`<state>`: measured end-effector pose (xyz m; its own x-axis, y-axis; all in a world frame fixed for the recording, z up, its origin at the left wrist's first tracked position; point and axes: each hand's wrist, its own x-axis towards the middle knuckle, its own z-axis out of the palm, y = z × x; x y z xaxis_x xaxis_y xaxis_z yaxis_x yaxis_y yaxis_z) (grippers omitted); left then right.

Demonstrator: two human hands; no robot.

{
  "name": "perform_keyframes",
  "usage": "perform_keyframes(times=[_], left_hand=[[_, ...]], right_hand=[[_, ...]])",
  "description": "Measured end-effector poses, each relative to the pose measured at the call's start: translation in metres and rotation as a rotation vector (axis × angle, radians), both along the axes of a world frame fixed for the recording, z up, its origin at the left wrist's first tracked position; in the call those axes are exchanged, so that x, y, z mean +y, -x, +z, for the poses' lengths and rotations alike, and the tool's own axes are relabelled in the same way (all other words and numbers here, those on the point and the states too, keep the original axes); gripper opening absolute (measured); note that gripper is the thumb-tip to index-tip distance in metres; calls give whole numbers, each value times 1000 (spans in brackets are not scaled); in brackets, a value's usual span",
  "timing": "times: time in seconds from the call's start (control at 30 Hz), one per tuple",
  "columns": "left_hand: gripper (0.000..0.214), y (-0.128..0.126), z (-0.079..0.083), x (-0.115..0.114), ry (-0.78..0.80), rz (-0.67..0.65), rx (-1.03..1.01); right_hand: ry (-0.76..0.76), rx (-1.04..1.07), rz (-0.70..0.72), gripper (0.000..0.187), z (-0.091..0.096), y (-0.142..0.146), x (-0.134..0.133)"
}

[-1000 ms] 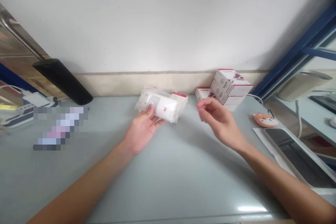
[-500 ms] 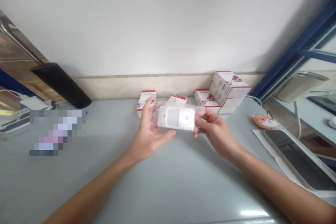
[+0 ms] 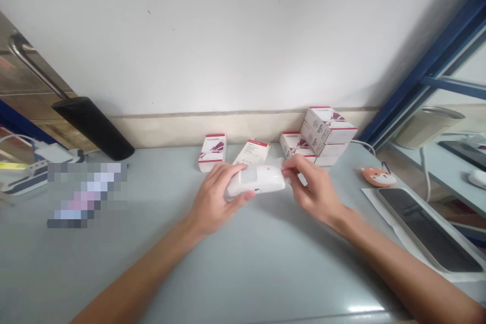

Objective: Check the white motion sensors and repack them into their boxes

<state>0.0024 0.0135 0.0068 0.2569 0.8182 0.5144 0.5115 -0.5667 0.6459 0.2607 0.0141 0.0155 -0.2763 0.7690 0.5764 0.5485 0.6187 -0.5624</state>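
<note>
A white motion detector (image 3: pixel 261 180) in a clear plastic bag is held above the table, tilted so its lower edge faces me. Around its left end, the fingers and thumb of my left hand (image 3: pixel 213 197) are closed. At the other end, my right hand (image 3: pixel 313 185) pinches the clear plastic bag (image 3: pixel 286 177) between thumb and forefinger. Just behind the detector lies a cream leaflet or flat box (image 3: pixel 253 153) with a red band, its lower part hidden.
A small white-and-red box (image 3: pixel 212 153) stands behind my left hand. Several similar boxes (image 3: pixel 329 134) are stacked at the back right. On the right lie an orange animal-face pouch (image 3: pixel 378 177) and a dark-screened phone (image 3: pixel 429 228). A power strip (image 3: pixel 34 177) sits at far left.
My left hand has closed around the detector's left end. The detector has tipped, showing its lower edge. My right hand has shifted from the detector's end to pinching the bag.
</note>
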Motion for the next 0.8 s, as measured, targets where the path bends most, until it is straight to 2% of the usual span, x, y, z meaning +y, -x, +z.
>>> perform_keyframes(times=[0.13, 0.27, 0.37, 0.47, 0.57, 0.63, 0.7, 0.8], left_hand=[[41, -9, 5, -8, 438, 22, -311], [49, -11, 14, -6, 837, -35, -382], [53, -8, 20, -3, 1037, -145, -503], [58, -1, 24, -1, 1199, -372, -693], [64, 6, 28, -1, 1152, -577, -843], [69, 8, 29, -1, 1062, -611, -782], [66, 6, 29, -3, 968, -522, -619], [52, -1, 23, -4, 788, -286, -421]], right_hand=[[-112, -100, 27, 15, 0, -2, 1], [-98, -166, -2, 15, -4, 1, 1], [-16, -141, -17, 17, -4, 4, 1], [192, 70, -9, 22, -4, 6, 2], [517, 294, 3, 31, -5, 7, 3], [651, 401, 22, 34, -5, 8, 3], [665, 480, 14, 35, -5, 9, 3], [547, 528, -27, 33, -6, 10, 4]])
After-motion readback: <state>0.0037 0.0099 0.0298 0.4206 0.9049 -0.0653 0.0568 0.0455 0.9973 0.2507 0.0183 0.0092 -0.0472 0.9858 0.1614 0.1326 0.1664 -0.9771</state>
